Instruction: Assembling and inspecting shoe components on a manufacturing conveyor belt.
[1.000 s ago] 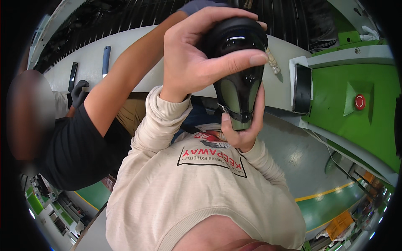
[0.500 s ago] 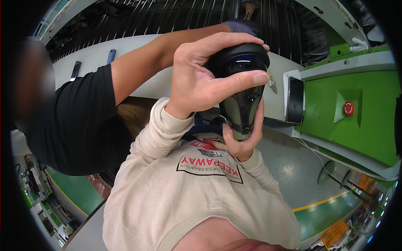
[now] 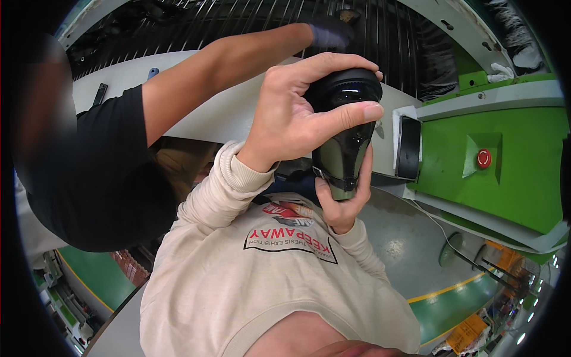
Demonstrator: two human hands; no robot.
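Observation:
I hold a glossy black shoe (image 3: 352,135) with a strap and small buckle, apparently on an olive-green last (image 3: 336,153). Its thick, rounded toe end points up and away from me. My left hand (image 3: 297,110) wraps round the toe end, with the thumb across the front and fingers over the top. Below, my right hand (image 3: 346,208) grips the narrow heel end, its fingers running up the far side.
On my left a co-worker in a black sleeve (image 3: 95,172) reaches a gloved hand (image 3: 330,35) over a roller conveyor (image 3: 238,30). Two handled tools lie on the white table (image 3: 190,125). At right stands a green machine (image 3: 452,196) with a red stop button (image 3: 483,158).
The co-worker's gloved hand has shifted left over the rollers. My view has moved slightly; both my hands keep their grip on the shoe, which stays nearly still.

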